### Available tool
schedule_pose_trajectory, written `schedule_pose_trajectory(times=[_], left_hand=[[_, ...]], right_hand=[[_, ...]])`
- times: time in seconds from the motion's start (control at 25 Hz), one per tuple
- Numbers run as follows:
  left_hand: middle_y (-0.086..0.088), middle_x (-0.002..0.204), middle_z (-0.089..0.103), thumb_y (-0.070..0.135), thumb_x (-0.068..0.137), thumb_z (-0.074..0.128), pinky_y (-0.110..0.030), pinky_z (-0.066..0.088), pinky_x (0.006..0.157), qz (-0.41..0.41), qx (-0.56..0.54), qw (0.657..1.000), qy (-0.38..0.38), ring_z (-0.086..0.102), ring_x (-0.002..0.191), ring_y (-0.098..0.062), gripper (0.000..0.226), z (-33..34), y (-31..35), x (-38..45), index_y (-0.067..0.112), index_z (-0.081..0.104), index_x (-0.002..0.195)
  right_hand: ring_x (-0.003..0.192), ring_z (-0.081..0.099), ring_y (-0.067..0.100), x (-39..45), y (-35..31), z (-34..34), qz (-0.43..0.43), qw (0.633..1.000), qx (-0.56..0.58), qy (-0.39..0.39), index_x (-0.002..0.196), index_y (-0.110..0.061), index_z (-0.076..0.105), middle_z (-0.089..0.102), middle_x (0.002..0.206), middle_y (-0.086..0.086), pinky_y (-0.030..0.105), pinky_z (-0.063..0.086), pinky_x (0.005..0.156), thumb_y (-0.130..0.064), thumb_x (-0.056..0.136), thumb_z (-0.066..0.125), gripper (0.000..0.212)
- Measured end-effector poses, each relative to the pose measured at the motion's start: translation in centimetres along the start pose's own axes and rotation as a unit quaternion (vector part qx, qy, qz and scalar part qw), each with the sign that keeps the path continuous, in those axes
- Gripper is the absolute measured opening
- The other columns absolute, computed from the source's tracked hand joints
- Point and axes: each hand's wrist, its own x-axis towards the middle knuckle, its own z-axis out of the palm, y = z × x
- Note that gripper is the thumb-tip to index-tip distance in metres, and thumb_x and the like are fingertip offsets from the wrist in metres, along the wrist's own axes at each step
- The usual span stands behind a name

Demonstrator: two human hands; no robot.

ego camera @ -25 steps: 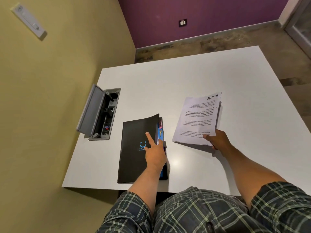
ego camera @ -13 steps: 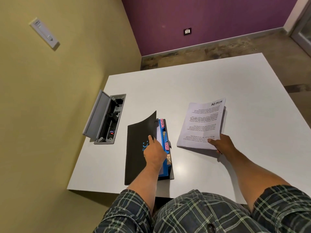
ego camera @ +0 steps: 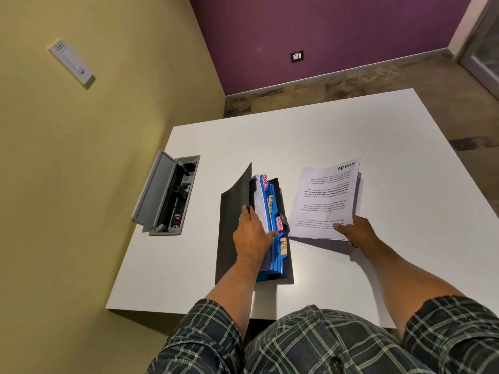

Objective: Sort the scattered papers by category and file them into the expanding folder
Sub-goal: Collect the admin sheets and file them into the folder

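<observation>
Fingers of the left hand [ego camera: 252,236] curled round the edge of the folder's black cover [ego camera: 232,228], the thumb reaching across onto the blue dividers [ego camera: 274,247], while the fingers [ego camera: 340,228] of the right hand [ego camera: 356,234] pinched the near edge of the papers [ego camera: 325,201], thumb on top and the rest hidden beneath. A second before, that cover had lain almost flat with only one finger resting on it; by this moment it stood lifted well up on the folder's left side, and the folder [ego camera: 270,233] showed its tabs: a pink one reading SPORT at the far end, a yellow FINANCE one, a pink ADMIN tab [ego camera: 279,224], and an HR tab [ego camera: 283,247] nearest the person. For the task this meant the pockets could now be reached. The papers, headed ADMIN in handwriting at their far corner, sat just to the right of the folder, their near end raised off the white surface [ego camera: 378,130] in the right hand's grip, roughly where they had been a second earlier. They probably belonged behind the tab of the same name, which lay just beside the left thumb. Left of the folder, a socket box [ego camera: 168,194] set into the surface had its lid propped up.
</observation>
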Motion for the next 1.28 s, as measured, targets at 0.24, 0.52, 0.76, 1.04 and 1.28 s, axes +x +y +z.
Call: schedule_pose_trajectory(times=[0.24,0.52,0.76,1.04,1.28], left_hand=[[-0.008,0.162,0.020,0.036,0.088,0.067,-0.039,0.051,0.099,0.017,-0.015,1.000,-0.003,0.042,0.140,-0.026,0.086,-0.1,0.4,-0.4,0.009,0.020,0.154],[-0.012,0.164,0.010,0.022,0.092,0.065,-0.034,0.056,0.085,0.047,0.022,0.999,-0.011,0.052,0.128,-0.026,0.083,0.2,0.4,-0.2,0.012,0.014,0.157],[-0.015,0.134,0.057,0.027,0.088,0.069,-0.030,0.055,0.073,0.022,0.071,0.996,-0.051,0.067,0.097,-0.025,0.032,-0.6,1.1,0.3,0.011,0.061,0.115],[-0.007,0.110,0.060,0.032,0.087,0.069,-0.028,0.051,0.069,0.019,0.082,0.996,-0.016,0.064,0.089,-0.020,0.031,-1.0,0.6,0.3,0.012,0.061,0.109],[-0.007,0.121,0.048,0.071,0.070,0.071,-0.033,0.057,0.071,0.016,0.092,0.995,0.018,0.063,0.096,-0.022,0.086,0.1,-0.6,0.3,0.009,0.047,0.125]], right_hand=[[0.052,0.048,0.020,-0.5,0.1,-0.2,0.003,1.000,0.000,0.004,0.129,-0.003,0.064,0.064,0.072,0.002,0.019,0.037,0.036,-0.009,0.092,0.071,0.038],[0.052,0.048,0.020,-1.1,0.0,0.1,0.006,1.000,-0.006,0.002,0.129,-0.002,0.063,0.061,0.071,0.001,0.016,0.035,0.032,-0.008,0.093,0.070,0.038],[0.053,0.048,0.020,-1.0,0.1,0.1,0.005,1.000,-0.003,0.001,0.130,-0.003,0.063,0.062,0.074,0.001,0.016,0.035,0.033,-0.009,0.094,0.069,0.038],[0.053,0.047,0.020,-0.4,0.7,0.0,0.005,1.000,-0.001,0.002,0.127,-0.004,0.066,0.063,0.070,0.005,0.019,0.037,0.035,-0.008,0.092,0.071,0.036],[0.050,0.045,0.020,-0.1,0.8,0.1,0.005,1.000,-0.005,0.000,0.126,-0.005,0.066,0.062,0.068,0.006,0.019,0.035,0.035,-0.007,0.091,0.071,0.034]])
